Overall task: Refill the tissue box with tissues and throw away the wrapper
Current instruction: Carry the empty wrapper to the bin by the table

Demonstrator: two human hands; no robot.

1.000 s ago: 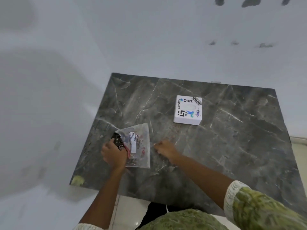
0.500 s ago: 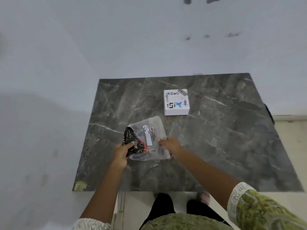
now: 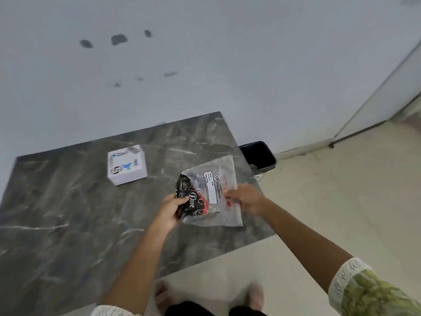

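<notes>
A white tissue box (image 3: 127, 164) with stickers stands on the dark marble table (image 3: 68, 213), towards the back. Above the table's right part I hold two wrappers. My left hand (image 3: 169, 209) is shut on a crumpled black wrapper (image 3: 188, 199) with white lettering. My right hand (image 3: 245, 198) pinches the right side of a clear plastic wrapper (image 3: 218, 190) with a white label. The two wrappers overlap and are lifted off the table.
A black bin (image 3: 258, 156) stands on the floor just beyond the table's right edge, against the white wall. Pale tiled floor (image 3: 330, 213) lies to the right. My feet show below the table's near edge.
The view has swung right, bringing the bin into sight. Both wrappers have been lifted off the table and carried towards its right side, held in both hands.
</notes>
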